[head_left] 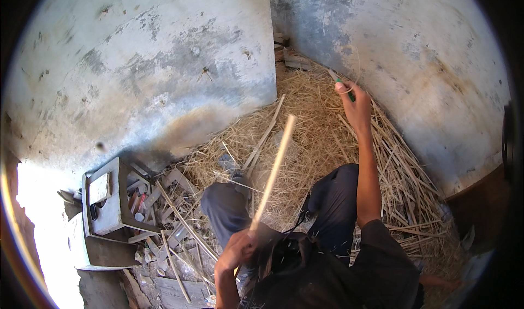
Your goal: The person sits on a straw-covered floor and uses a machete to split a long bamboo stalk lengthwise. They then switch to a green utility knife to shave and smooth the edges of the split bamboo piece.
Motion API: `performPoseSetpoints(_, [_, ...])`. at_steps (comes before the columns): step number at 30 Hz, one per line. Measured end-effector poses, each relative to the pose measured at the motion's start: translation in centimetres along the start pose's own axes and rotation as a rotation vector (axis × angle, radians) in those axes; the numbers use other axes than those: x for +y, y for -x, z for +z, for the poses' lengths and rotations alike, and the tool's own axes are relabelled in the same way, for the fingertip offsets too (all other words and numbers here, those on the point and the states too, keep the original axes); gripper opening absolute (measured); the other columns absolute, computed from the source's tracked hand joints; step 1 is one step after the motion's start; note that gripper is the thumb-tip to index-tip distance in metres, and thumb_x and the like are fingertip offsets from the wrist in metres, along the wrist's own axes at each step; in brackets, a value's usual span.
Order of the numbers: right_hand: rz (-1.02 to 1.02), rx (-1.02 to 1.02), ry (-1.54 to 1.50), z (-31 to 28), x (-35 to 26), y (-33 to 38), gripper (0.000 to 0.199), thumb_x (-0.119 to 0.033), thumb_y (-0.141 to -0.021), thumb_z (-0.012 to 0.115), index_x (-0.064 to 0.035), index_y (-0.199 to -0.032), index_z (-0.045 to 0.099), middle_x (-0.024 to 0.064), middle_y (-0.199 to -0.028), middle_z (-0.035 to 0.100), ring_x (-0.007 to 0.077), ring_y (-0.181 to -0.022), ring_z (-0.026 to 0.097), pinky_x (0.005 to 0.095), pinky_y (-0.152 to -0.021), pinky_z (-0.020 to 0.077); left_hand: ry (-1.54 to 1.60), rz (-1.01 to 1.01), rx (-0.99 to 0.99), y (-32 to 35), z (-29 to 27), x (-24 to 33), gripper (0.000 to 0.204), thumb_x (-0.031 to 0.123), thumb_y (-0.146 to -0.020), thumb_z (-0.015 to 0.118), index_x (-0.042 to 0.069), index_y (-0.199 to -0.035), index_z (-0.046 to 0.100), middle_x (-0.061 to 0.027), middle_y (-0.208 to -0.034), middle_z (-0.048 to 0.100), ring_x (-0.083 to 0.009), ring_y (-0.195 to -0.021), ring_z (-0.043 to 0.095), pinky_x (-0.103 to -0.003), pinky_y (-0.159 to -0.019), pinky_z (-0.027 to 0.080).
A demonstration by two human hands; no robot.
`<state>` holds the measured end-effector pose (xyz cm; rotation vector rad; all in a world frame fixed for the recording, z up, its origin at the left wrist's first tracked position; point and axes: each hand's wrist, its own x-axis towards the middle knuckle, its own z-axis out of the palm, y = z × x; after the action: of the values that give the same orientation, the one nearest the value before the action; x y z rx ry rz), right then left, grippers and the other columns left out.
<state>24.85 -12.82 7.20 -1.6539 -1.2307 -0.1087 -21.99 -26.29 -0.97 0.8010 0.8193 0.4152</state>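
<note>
My left hand (238, 249) is closed around the lower end of a pale wooden strip (275, 164), possibly bamboo. The strip slants up and away from my lap, a little blurred. Out to the right, at the end of a stretched arm, my right hand (355, 102) grips a knife (338, 80) with a green handle. Its narrow blade points up and to the left. A thin curled shaving (358, 63) loops around the fingers and rises beside the wall. The strip and the knife are well apart.
Shavings (316, 104) cover the floor around my bent knees. A pile of long strips (406, 186) lies along the right wall (426, 52). At left stands a worn wooden box (112, 200) near scraps and loose sticks (188, 224). A stained wall panel (164, 63) rises ahead.
</note>
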Motion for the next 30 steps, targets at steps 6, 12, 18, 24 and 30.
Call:
performPoseSetpoints(6, [-0.018,-0.407,-0.069,4.6,3.4,4.1,0.050,-0.052,-0.103,0.069,-0.0046,-0.117,0.076,0.0020,-0.076,0.065,0.0107,-0.063,0.054,0.0345,-0.060,0.0406,0.144,0.157,-0.326,-3.5,-1.5,2.8,0.053,0.064,-0.108,0.051,0.015,-0.089,0.042,0.0066,-0.062,0.033,-0.0026,-0.047,0.028,-0.021,-0.039,0.021])
performPoseSetpoints(12, [0.068,-1.040,0.201,5.6,3.3,5.9,0.050,-0.054,-0.099,0.071,-0.0116,-0.124,0.076,0.0096,-0.094,0.076,0.0234,-0.080,0.071,0.0420,-0.072,0.0525,0.479,-0.017,-0.810,-5.3,-1.5,4.7,0.058,0.069,-0.105,0.052,0.013,-0.091,0.041,0.0053,-0.062,0.035,-0.0021,-0.047,0.033,-0.017,-0.036,0.028])
performPoseSetpoints(18, [0.056,-0.952,0.176,5.8,3.0,6.4,0.044,-0.051,-0.101,0.071,-0.0107,-0.117,0.076,0.0062,-0.077,0.069,0.0197,-0.064,0.061,0.0404,-0.060,0.0435,0.477,-0.089,-0.892,-5.0,1.8,6.8,0.059,0.067,-0.105,0.054,0.012,-0.090,0.039,0.0042,-0.063,0.036,-0.0032,-0.049,0.036,-0.017,-0.035,0.031])
performPoseSetpoints(24, [0.039,-0.934,0.101,5.7,2.2,6.5,0.040,-0.047,-0.102,0.071,-0.0090,-0.111,0.075,0.0050,-0.069,0.063,0.0187,-0.058,0.057,0.0400,-0.057,0.0390,0.511,-0.084,-0.882,-4.9,3.9,8.1,0.055,0.061,-0.108,0.053,0.011,-0.091,0.038,0.0041,-0.063,0.038,-0.0043,-0.046,0.038,-0.018,-0.032,0.029])
performPoseSetpoints(30, [0.030,-0.943,0.095,6.0,2.5,6.6,0.038,-0.046,-0.102,0.071,-0.0088,-0.108,0.075,0.0050,-0.066,0.060,0.0184,-0.057,0.054,0.0399,-0.057,0.0383,0.505,-0.088,-0.904,-4.9,4.4,8.5,0.052,0.059,-0.108,0.054,0.011,-0.095,0.039,0.0036,-0.062,0.038,-0.0046,-0.046,0.038,-0.018,-0.032,0.030])
